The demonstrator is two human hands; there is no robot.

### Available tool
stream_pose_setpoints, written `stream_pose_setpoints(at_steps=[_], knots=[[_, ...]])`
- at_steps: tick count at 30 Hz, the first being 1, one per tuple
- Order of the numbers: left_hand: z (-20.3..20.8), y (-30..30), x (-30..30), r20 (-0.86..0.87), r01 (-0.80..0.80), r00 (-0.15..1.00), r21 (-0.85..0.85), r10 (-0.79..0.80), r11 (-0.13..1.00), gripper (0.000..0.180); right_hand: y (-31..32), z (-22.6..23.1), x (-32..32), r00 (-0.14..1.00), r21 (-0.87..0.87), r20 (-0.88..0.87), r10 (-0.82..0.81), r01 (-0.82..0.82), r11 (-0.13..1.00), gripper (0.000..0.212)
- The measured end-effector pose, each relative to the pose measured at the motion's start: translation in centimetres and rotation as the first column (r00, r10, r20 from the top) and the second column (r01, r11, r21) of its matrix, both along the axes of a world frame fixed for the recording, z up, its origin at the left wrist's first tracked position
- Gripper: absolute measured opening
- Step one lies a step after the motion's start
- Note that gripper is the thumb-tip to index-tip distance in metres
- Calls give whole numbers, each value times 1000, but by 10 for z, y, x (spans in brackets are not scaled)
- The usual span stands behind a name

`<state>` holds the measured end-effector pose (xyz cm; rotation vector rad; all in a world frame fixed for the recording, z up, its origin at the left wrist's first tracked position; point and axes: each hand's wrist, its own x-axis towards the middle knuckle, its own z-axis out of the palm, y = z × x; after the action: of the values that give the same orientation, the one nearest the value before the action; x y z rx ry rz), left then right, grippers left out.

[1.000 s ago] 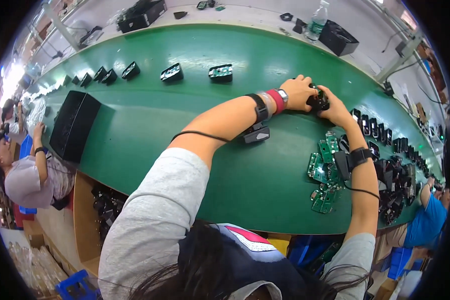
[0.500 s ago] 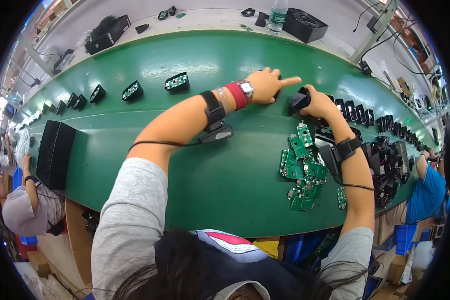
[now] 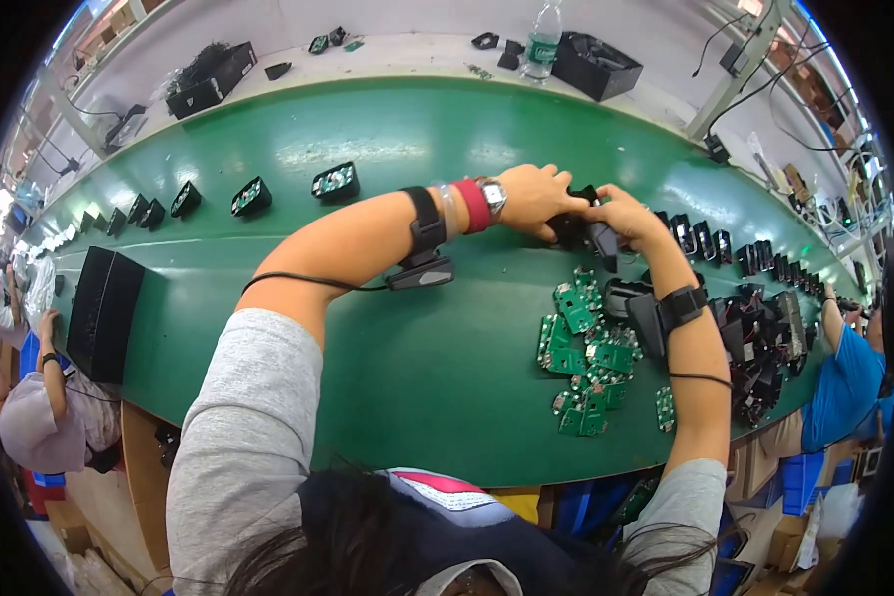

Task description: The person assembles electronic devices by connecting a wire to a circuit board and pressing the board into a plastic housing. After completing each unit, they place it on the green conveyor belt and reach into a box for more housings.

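My left hand point(image 3: 538, 202) is closed around a black plastic housing point(image 3: 569, 230), mostly hidden under its fingers. Close beside it, my right hand point(image 3: 628, 219) pinches another dark plastic piece point(image 3: 603, 245) that tilts downward. The two hands nearly meet above the far half of the green bench, and whether their pieces touch I cannot tell. Nearer to me, below the right hand, lies a loose pile of green circuit boards point(image 3: 588, 348). A black housing with a board in it point(image 3: 336, 182) stands left of my left hand.
More filled housings point(image 3: 251, 197) run in a row to the left, near a large black box point(image 3: 104, 313). Black frames point(image 3: 703, 238) line up on the right, beside a heap of black parts point(image 3: 760, 348). A bottle point(image 3: 541, 48) stands on the back shelf. Co-workers sit at both sides.
My right hand has brought its black piece up against the left hand's. The left index finger, stretched out before, has curled in. The view has shifted slightly.
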<state>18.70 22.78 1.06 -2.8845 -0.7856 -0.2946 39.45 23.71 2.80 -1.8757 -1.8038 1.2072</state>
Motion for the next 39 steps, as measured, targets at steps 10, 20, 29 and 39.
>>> stream_pose_setpoints(at_steps=[10, 20, 29, 39], knots=[[43, -130, -118, 473, -294, 846, 27, 247, 955, 48, -97, 84, -45, 753, 106, -640, 155, -113, 988, 37], [4, -458, -353, 513, -969, 124, -123, 849, 216, 45, -260, 75, -274, 572, 36, -500, 651, -737, 675, 50], [-155, -709, -383, 42, -700, -684, -322, 729, -638, 52, -411, -110, -477, 537, -33, -457, 709, -807, 590, 52], [-231, -745, -407, 62, -478, -846, -530, 530, -701, 59, -524, -176, -470, 274, 153, -295, 915, -932, 329, 57]])
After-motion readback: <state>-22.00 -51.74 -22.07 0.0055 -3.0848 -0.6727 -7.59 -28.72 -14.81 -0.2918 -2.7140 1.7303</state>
